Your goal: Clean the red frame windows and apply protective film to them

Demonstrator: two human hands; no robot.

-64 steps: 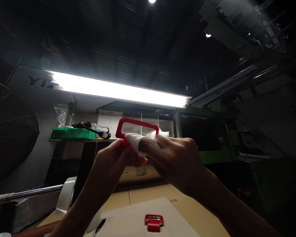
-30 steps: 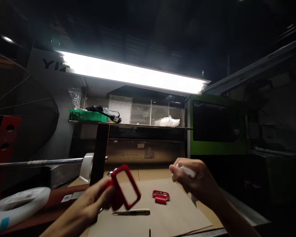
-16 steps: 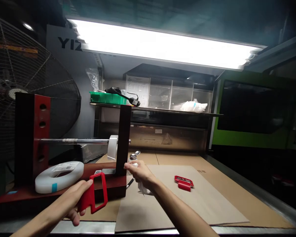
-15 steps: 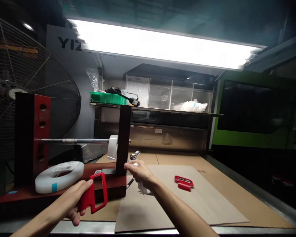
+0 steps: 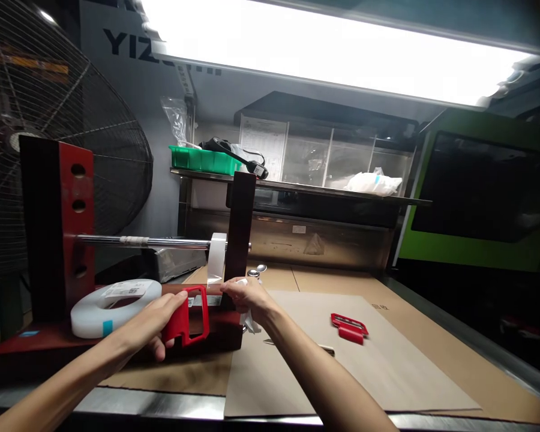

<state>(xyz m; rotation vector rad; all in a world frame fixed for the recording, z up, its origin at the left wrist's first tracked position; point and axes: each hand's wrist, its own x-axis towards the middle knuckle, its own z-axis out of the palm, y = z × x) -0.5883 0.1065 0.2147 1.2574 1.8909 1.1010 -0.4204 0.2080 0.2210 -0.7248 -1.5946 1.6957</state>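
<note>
My left hand (image 5: 150, 324) grips a red rectangular plastic frame (image 5: 189, 314), held upright just in front of the dark red tape stand (image 5: 56, 234). My right hand (image 5: 245, 295) holds a crumpled white cloth (image 5: 251, 321) and reaches toward the stand's base beside the frame, near the narrow white tape roll (image 5: 216, 258) hanging on the steel rod (image 5: 144, 242). A second, smaller red plastic part (image 5: 350, 327) lies on the brown cardboard sheet (image 5: 342, 366) to the right.
A large white tape roll (image 5: 112, 299) lies flat on the stand's base. A big wire-guarded fan (image 5: 63, 126) stands at left. A shelf behind carries a green tray (image 5: 199, 159) and a white bag (image 5: 372, 183). A green machine (image 5: 486, 192) is at right.
Both hands came down from in front of the light to the bench. The left hand carried the red frame to the stand; the right hand, with the cloth, moved left beside it.
</note>
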